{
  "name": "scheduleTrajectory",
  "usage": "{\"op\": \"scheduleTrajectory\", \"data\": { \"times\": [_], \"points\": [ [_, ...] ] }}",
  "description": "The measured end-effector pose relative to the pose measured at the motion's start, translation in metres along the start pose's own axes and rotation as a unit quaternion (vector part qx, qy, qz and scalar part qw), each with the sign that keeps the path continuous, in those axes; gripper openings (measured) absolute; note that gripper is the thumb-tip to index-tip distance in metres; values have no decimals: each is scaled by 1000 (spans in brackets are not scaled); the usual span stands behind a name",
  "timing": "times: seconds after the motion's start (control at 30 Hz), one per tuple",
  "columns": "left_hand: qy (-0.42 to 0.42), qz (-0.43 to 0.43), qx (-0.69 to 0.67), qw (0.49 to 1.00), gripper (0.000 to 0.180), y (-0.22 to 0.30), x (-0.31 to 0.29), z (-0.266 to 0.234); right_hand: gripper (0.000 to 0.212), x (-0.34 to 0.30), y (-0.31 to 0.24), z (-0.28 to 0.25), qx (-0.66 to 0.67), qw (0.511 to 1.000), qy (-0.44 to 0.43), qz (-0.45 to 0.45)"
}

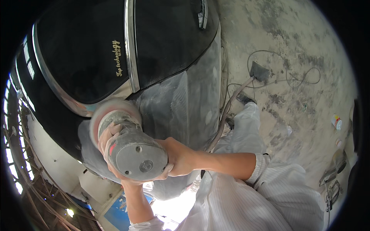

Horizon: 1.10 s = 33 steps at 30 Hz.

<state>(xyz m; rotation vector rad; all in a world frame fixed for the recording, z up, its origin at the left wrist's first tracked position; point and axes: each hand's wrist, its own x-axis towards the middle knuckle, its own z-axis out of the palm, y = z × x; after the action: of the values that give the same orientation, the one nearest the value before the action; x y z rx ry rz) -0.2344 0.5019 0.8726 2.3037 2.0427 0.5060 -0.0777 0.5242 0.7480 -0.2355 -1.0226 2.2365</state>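
Note:
Both my hands grip a grey electric sander (140, 159) with a round pad (119, 106), dusty all over. My left hand (108, 144) is closed round its neck, just behind the pad. Further back, my right hand (177, 157) wraps the side of the thick motor body. The pad looks blurred and lies against or very close to a black car (162, 73), by the lower corner of the chrome window trim (83, 109). Below the windows spreads a dull grey, sanded-looking body panel (169, 104).
A thick hose (229, 107) and thin cable (266, 52) run over the stained floor to a dark flat piece (260, 72). My shoe (245, 98) stands close to them. A small white container (336, 122) lies at far right. A door handle (202, 15) sticks out from the car.

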Motion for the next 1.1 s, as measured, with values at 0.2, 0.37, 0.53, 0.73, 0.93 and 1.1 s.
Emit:
{"op": "scheduleTrajectory", "data": {
  "times": [0.2,0.37,0.53,0.73,0.93,1.1],
  "points": [
    [-6,2,20,1000,68,6,16,13,79,0,3,-16,-9,1000,13,-11],
    [-3,8,51,999,51,2,20,22,83,5,3,-26,-15,999,18,-26],
    [29,-32,26,999,52,-2,16,32,73,4,-3,-38,-18,1000,-2,-8],
    [27,-34,58,997,50,-1,21,34,78,5,-7,-44,-33,999,15,-13],
    [16,32,99,994,51,-10,26,35,81,7,-6,-46,-18,1000,12,-9],
    [-5,29,94,995,92,-5,19,25,71,5,-4,-41,-8,1000,-4,2]
  ]
}}
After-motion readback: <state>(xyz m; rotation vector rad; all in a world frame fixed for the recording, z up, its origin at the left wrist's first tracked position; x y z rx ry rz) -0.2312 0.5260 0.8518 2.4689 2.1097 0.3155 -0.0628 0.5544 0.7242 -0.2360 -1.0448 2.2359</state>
